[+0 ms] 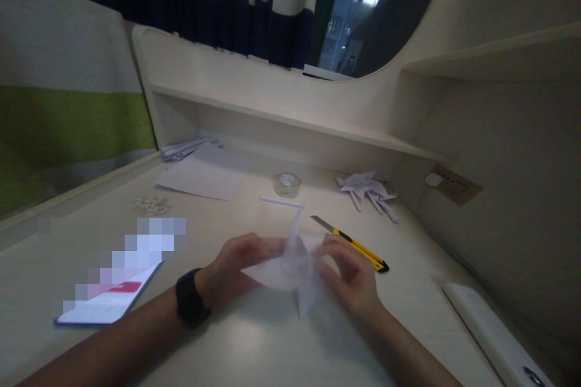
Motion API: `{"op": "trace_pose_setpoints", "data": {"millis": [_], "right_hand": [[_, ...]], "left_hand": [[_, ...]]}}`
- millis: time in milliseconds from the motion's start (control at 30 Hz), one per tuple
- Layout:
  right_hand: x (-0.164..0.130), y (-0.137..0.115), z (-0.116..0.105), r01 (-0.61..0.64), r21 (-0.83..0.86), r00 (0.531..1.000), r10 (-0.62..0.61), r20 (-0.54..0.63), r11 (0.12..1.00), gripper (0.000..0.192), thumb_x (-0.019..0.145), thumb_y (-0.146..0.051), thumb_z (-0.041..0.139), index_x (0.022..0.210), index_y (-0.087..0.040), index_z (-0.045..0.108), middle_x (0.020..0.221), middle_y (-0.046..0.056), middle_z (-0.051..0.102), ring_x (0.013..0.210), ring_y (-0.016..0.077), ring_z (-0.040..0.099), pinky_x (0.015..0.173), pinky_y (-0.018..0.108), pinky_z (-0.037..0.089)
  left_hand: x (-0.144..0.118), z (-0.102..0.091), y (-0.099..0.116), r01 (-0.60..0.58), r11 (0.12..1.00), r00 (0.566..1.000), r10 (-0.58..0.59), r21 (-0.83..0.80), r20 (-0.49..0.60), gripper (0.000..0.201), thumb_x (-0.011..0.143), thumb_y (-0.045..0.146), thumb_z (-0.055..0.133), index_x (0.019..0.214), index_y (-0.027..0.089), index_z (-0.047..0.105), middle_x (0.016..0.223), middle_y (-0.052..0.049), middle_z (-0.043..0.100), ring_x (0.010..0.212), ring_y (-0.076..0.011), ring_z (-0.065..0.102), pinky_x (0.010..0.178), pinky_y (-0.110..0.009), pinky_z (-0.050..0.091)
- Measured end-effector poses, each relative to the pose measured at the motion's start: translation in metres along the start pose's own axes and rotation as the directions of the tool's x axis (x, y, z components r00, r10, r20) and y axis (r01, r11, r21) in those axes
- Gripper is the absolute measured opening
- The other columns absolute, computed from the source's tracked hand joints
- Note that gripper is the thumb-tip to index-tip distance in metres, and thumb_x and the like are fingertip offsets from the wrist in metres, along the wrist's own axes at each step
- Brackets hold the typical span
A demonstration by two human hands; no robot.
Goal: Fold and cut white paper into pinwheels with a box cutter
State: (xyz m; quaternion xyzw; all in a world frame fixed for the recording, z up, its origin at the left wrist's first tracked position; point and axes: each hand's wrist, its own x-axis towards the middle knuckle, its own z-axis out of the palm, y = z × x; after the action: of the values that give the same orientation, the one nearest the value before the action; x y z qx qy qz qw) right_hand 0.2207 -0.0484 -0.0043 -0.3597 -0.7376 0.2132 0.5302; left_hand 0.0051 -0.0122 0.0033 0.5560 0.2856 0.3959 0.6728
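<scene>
Both hands pinch a folded paper (pixel 293 266) between them, low over the worktop (pixel 254 338) — left hand (pixel 233 269) gripping its left flap, right hand (pixel 349 275) its right — one point upright, another toward the person.

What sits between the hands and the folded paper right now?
Nothing visible: the left hand and right hand both already pinch the folded paper. The knife lies just beyond the right hand, apart from the paper.
</scene>
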Motion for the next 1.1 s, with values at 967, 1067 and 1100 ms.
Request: {"op": "trace_pose_setpoints", "data": {"millis": [967, 1067, 1100], "right_hand": [[-0.005, -0.004, 0.009, 0.324, -0.557, 0.831, -0.511, -0.219, 0.765, 0.03, 0.08, -0.006, 0.056, 0.099, -0.028, 0.064, 0.086, 0.004, 0.062, 0.082, 0.0188, 0.06, 0.071, 0.036, 0.05], [-0.007, -0.004, 0.008, 0.353, -0.586, 0.81, -0.551, -0.198, 0.729, 0.032, 0.08, -0.006, 0.055, 0.102, -0.028, 0.063, 0.082, 0.004, 0.062, 0.076, 0.018, 0.059, 0.066, 0.034, 0.049], [-0.007, -0.005, 0.008, 0.37, -0.589, 0.811, -0.559, -0.174, 0.719, 0.032, 0.08, -0.006, 0.054, 0.102, -0.027, 0.063, 0.081, 0.004, 0.063, 0.076, 0.0183, 0.059, 0.066, 0.034, 0.049]], "left_hand": [[-0.001, 0.011, 0.003, -0.271, 0.883, 0.946, 0.17, 0.384, 0.278, 0.039, 0.08, 0.035, 0.063, 0.115, 0.019, 0.065, 0.108, -0.01, 0.068, 0.09, -0.028, 0.063, 0.08, -0.037, 0.049], [-0.007, 0.009, 0.004, -0.337, 0.859, 0.923, 0.221, 0.384, 0.315, 0.048, 0.077, 0.043, 0.065, 0.12, 0.021, 0.062, 0.11, -0.01, 0.067, 0.093, -0.031, 0.062, 0.079, -0.038, 0.05], [-0.008, 0.007, 0.002, -0.373, 0.842, 0.913, 0.258, 0.39, 0.317, 0.051, 0.077, 0.046, 0.064, 0.121, 0.022, 0.061, 0.112, -0.01, 0.066, 0.096, -0.032, 0.062, 0.081, -0.038, 0.049]]}}
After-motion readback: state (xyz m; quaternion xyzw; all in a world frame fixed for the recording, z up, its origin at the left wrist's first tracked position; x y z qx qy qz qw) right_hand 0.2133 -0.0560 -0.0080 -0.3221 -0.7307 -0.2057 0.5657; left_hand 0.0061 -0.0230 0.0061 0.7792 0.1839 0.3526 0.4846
